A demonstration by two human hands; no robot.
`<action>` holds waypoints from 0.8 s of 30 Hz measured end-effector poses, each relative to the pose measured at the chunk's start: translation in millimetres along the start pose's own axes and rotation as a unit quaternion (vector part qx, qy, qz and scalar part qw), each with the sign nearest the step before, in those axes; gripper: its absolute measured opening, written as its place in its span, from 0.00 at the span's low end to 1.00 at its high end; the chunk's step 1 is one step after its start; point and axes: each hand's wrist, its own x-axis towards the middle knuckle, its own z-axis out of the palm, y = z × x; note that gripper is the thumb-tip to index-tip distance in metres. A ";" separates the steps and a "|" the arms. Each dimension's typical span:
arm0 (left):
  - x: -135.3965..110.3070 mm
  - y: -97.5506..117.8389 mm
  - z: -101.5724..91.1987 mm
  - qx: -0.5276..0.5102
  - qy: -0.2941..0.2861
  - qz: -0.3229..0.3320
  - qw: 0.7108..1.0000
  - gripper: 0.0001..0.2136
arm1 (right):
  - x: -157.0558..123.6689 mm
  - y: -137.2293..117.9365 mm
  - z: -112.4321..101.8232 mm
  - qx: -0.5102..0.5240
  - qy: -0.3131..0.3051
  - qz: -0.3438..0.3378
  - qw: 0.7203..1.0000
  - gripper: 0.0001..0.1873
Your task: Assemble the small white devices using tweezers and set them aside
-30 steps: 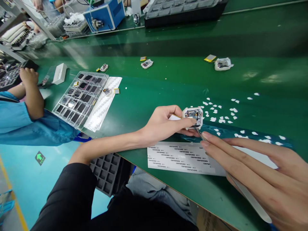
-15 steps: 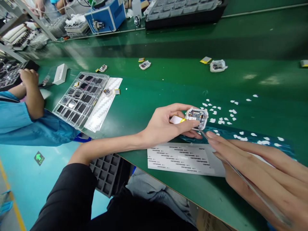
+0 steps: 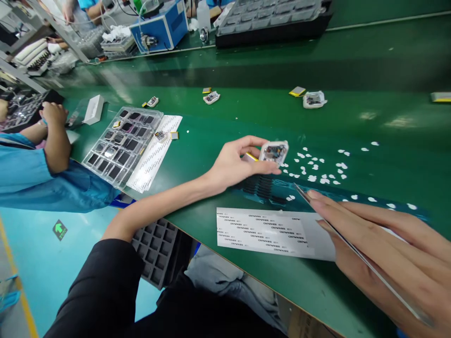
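Observation:
Held up over the green table, a white device housing with a circuit board [image 3: 274, 153] sits between the thumb and fingers of my left hand [image 3: 232, 164]. A silver battery with a yellow edge [image 3: 249, 157] shows beside it, partly behind my fingers. My right hand [image 3: 380, 239] is closed on metal tweezers [image 3: 366, 260], whose tips point toward the housing but stand apart from it. Beneath the tips lies a dark translucent film strip [image 3: 264, 190]. White sticker pieces [image 3: 312, 178] are scattered past it, and a printed white backing sheet [image 3: 260, 232] lies nearer me.
More housings [image 3: 314, 99] with batteries [image 3: 298, 91] lie along the table's far side. At left is a clear compartment tray [image 3: 123, 145] beside a co-worker's blue sleeve [image 3: 52, 173]. A blue box [image 3: 160, 28] and a black tray [image 3: 271, 28] stand at the back.
My left hand has lifted the housing up and left, away from the tweezers, and tilted it. The film strip under it is now more exposed. My right hand has barely moved.

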 end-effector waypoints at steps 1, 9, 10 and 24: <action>10.1 -2.2 -8.3 0.015 0.017 0.007 1.000 0.17 | -1.5 -0.4 -0.4 0.000 -0.006 0.002 1.000 0.30; 87.6 -1.8 -78.5 0.435 0.200 0.140 0.867 0.15 | -3.5 1.2 2.0 0.010 0.002 -0.023 1.000 0.33; 93.3 1.7 -83.5 0.481 0.204 0.141 0.841 0.17 | -2.5 1.0 1.9 0.012 0.004 -0.022 1.000 0.33; 133.8 19.5 -137.0 0.601 0.326 0.036 0.729 0.14 | 22.3 -7.6 -4.1 -0.005 0.033 -0.027 0.999 0.33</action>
